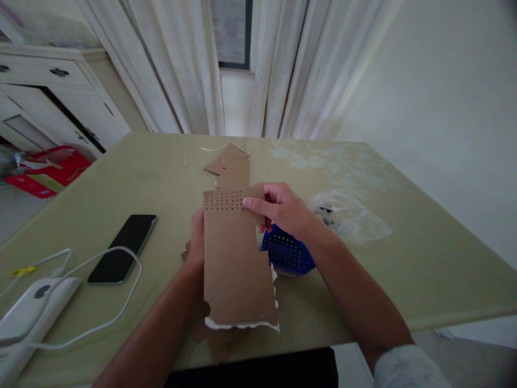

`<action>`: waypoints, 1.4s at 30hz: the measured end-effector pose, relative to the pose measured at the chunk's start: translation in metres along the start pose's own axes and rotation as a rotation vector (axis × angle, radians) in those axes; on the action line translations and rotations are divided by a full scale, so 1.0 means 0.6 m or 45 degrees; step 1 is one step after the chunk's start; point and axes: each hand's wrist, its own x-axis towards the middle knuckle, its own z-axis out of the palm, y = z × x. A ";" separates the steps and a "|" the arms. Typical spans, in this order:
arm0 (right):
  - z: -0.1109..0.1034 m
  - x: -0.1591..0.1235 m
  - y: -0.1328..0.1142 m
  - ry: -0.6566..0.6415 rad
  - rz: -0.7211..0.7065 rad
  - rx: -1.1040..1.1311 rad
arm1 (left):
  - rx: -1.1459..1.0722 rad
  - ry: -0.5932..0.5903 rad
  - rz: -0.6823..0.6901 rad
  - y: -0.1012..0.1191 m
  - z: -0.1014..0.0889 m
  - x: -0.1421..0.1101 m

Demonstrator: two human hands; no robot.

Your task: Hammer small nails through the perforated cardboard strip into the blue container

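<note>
A torn piece of brown cardboard (238, 264) is held up in front of me, with rows of small holes along its top end and ragged white edges at the bottom and right. My right hand (278, 207) grips its upper right corner, thumb on the front beside the holes and fingers behind. On the left edge, my left hand (197, 237) holds it from the side and behind; most of those fingers are hidden. Partly covered by the cardboard and my right arm is a blue container (287, 250) with a grid of holes.
More cardboard scraps (234, 171) lie farther back on the table (161, 161). To the right is a clear plastic bag (359, 221) with small items. A phone (123, 248), a white power bank (36, 307) and a looping white cable (139, 269) are on the left.
</note>
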 end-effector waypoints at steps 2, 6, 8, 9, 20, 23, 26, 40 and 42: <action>-0.006 0.003 0.003 0.099 -0.017 -0.012 | -0.100 0.209 0.102 0.008 -0.004 0.019; -0.009 0.005 0.005 0.201 -0.051 -0.133 | 0.157 0.445 0.565 0.016 -0.011 0.025; -0.005 0.005 0.005 0.164 -0.050 -0.197 | 0.420 0.287 0.813 0.016 -0.005 0.009; -0.003 0.004 0.004 0.147 -0.042 -0.216 | 0.524 0.192 0.914 0.016 0.001 0.000; 0.021 -0.007 -0.004 0.080 0.010 -0.432 | 0.443 0.183 1.100 0.015 0.026 -0.037; 0.021 -0.023 -0.020 0.104 -0.112 -0.472 | 0.336 0.212 1.166 0.018 0.025 -0.039; 0.019 -0.042 -0.034 0.119 -0.149 -0.418 | 0.303 0.238 1.179 0.024 0.028 -0.044; -0.060 -0.103 0.048 0.850 -0.132 0.188 | 0.231 0.301 0.628 0.026 0.006 0.000; -0.084 -0.104 0.066 0.960 -0.089 0.319 | 0.405 0.196 0.378 0.017 -0.008 0.023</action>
